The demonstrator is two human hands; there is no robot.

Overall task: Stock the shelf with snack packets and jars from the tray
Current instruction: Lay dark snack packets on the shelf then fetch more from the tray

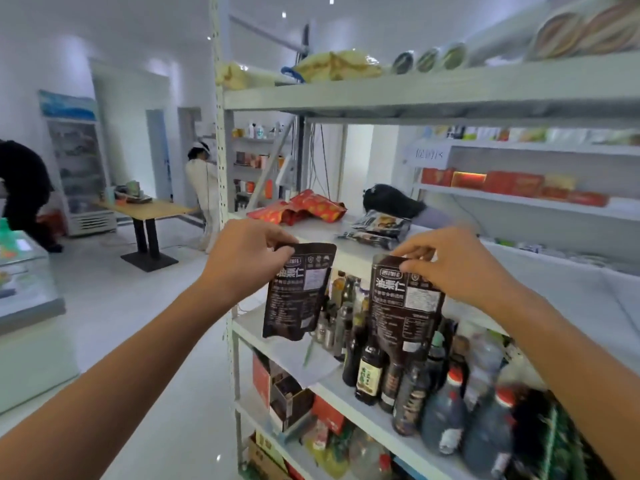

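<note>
Two dark snack packets: left hand pinches the left packet by its top edge, right hand the right packet, before the middle shelf. Best laid flat beside the stocked dark packets.

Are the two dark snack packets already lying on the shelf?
No: the left hand pinches the left packet by its top and the right hand pinches the right packet, both hanging in front of the shelf.
</note>
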